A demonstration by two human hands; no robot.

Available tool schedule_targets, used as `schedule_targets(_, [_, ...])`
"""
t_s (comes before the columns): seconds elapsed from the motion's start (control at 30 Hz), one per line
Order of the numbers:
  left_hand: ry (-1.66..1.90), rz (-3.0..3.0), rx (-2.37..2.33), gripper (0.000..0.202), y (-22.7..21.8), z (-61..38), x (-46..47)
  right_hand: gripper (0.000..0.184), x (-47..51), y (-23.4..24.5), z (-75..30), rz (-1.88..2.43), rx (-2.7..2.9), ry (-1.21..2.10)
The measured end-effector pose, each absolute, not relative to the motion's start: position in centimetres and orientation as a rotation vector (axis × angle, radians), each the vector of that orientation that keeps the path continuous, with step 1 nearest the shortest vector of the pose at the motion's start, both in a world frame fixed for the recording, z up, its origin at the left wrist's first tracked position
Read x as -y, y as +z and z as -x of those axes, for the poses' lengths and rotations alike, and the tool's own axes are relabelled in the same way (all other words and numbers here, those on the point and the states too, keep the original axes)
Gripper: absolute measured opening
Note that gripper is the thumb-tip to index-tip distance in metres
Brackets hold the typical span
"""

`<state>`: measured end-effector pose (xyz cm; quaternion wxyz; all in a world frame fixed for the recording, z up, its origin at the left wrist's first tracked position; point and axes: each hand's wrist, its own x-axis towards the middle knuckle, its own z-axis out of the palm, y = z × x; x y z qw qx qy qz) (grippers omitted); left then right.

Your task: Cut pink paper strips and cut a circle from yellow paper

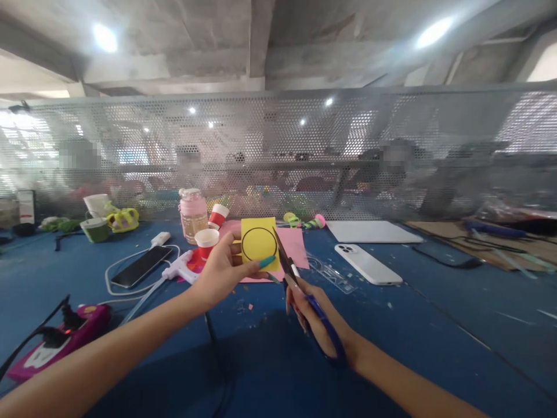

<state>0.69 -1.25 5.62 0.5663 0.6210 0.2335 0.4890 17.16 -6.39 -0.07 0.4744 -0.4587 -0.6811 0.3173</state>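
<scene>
My left hand (223, 268) pinches a yellow paper sheet (260, 242) with a black circle drawn on it, holding it upright above the blue table (435, 325). My right hand (314, 318) grips blue-handled scissors (290, 268); their blades are parted at the paper's right edge. A pink paper sheet (295, 244) lies on the table right behind the yellow one.
A white phone (368, 264) and a clear ruler (331, 271) lie to the right. A dark phone on a white cable (141, 265), red paper cups (207, 241), a pink-lidded jar (193, 213) and a glue gun (179, 268) sit to the left. A perforated metal screen (304, 151) closes the far side, with people behind it.
</scene>
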Motion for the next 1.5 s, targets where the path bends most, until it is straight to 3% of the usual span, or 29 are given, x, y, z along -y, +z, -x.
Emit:
schedule_targets(0.27, [1.049, -1.456, -0.573, 0.043, 4.9, -1.2, 1.7, 0.048, 6.8, -0.6, -17.1, 1.075, 1.628, 0.868])
schedule_targets(0.9, [1.03, -1.501, -0.589, 0.034, 5.7, -1.0, 1.8, 0.044, 6.7, 0.9, -17.6, 1.094, 1.779, 0.665])
schedule_targets(1.5, [0.98, -1.5, -0.583, 0.039, 5.8, -0.8, 1.3, 0.044, 6.6, 0.8, -17.8, 1.107, 1.759, 0.71])
